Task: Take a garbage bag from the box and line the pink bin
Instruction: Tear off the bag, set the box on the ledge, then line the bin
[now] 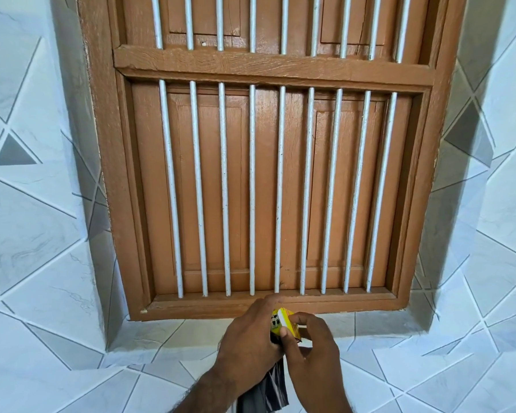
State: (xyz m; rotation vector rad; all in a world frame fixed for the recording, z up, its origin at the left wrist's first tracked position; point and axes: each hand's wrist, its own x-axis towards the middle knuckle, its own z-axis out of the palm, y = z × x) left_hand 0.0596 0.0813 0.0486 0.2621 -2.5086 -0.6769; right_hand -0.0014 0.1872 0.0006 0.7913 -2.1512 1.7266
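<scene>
Head view: my left hand point(248, 344) grips the yellow box point(283, 321) over the tiled sill point(399, 362), bracing it; right hand point(310, 356) pinches its end; dark bag point(268, 391), probably, hangs below. Pink bin not visible.

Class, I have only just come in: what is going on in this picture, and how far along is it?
A person stands at a barred wooden window. Both hands grip a small yellow box over the tiled sill, the left hand around its near side, the right hand pinching its end. A dark garbage bag hangs below the hands. No pink bin is in view.
</scene>
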